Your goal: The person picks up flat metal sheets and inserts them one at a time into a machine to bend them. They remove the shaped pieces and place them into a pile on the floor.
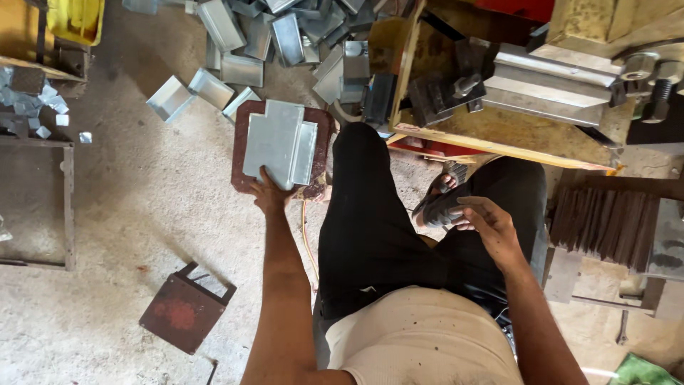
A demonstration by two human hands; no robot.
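My left hand reaches down to a stack of flat cross-shaped grey metal sheets lying on a dark red stool top. Its fingers grip the near edge of the top sheet. My right hand hovers over my right thigh, fingers loosely curled and apart, holding nothing. I sit in black trousers, with a sandalled foot visible between my knees.
A heap of folded grey metal boxes lies on the concrete floor beyond the stool. A yellow press machine with a steel die stands at the right. A rusty square plate stand sits at the lower left, small metal offcuts at the far left.
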